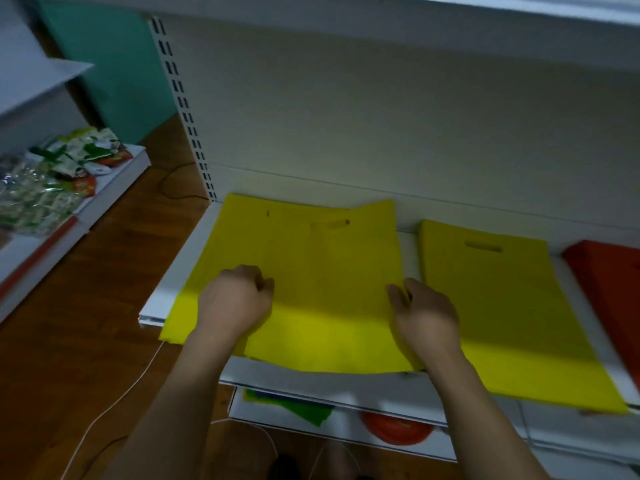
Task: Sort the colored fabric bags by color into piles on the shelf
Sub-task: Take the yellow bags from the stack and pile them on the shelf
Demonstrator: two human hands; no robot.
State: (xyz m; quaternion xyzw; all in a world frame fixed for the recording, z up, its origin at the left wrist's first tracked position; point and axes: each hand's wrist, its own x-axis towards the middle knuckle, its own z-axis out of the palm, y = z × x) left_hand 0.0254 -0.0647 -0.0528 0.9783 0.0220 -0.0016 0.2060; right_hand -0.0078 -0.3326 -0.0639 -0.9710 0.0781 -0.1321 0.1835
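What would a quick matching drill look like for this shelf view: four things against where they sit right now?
Things:
1. left hand
2. right hand
3. red bag
4. green fabric

Places:
A. lower shelf, below the yellow bags
B. far right end of the shelf
C. right edge of the left yellow bag
D. resting on top of the left yellow bag, near its left side

Pairs: 1-D, 2-C, 3-B, 4-A

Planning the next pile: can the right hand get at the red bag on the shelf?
Probably yes: the red bag lies uncovered beyond the second yellow bag, though the right hand currently holds the nearer yellow bag.
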